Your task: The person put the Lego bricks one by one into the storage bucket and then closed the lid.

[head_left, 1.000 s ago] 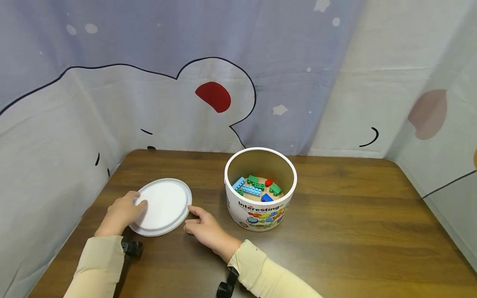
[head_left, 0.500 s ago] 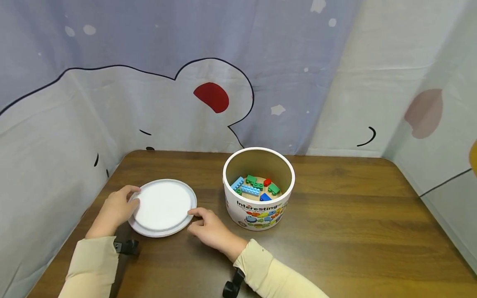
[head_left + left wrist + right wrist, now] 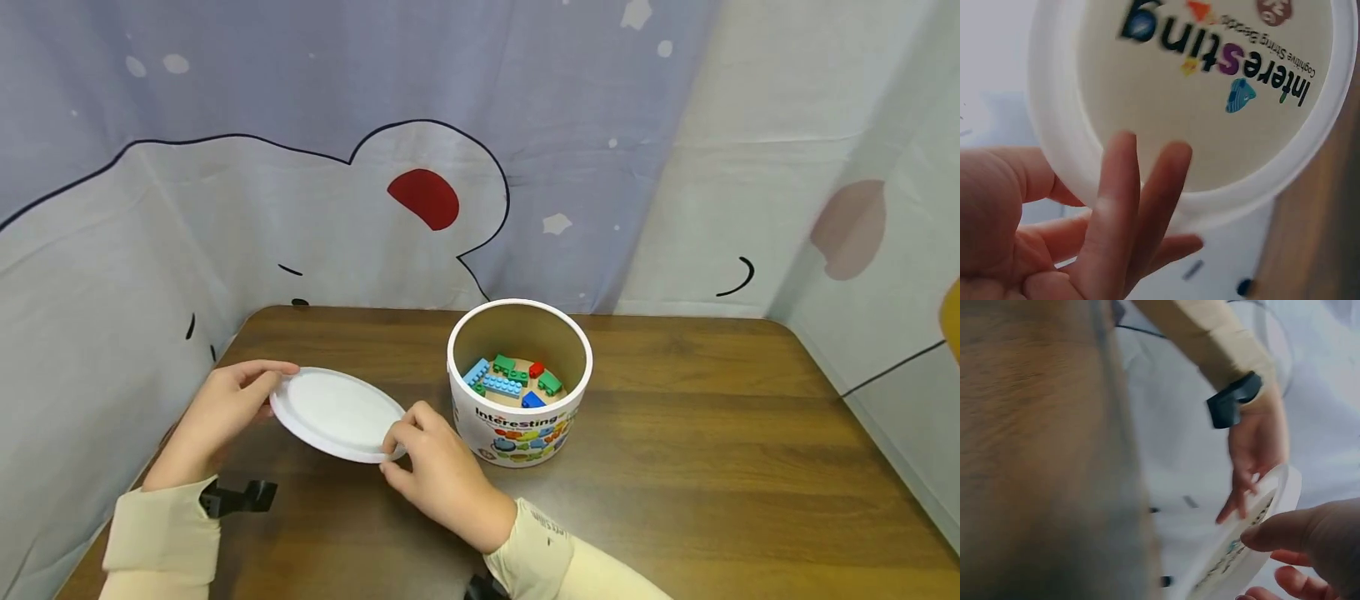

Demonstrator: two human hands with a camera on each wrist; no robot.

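Both hands hold a round white lid (image 3: pixel 341 412) above the table, left of the bucket. My left hand (image 3: pixel 228 412) pinches its left edge; in the left wrist view, some of that hand's fingers (image 3: pixel 1119 187) reach across the lid's printed underside (image 3: pixel 1210 119). At the near right edge my right hand (image 3: pixel 446 479) grips the rim, its thumb (image 3: pixel 1279 531) against the underside in the right wrist view. A white bucket (image 3: pixel 517 437) printed "Interesting" stands uncovered to the right, with several light blue, green, red and dark blue toy bricks (image 3: pixel 502 385) inside.
The brown wooden table (image 3: pixel 720 450) stretches to the right of the bucket. A printed curtain (image 3: pixel 585 150) hangs behind the table and along its sides. Each sleeve carries a black strap-on camera (image 3: pixel 240 498) at the wrist.
The lid has come up off the table and tilted, shifting slightly right. My right hand has moved from touching the lid's edge to gripping it; my left hand now pinches the opposite edge.
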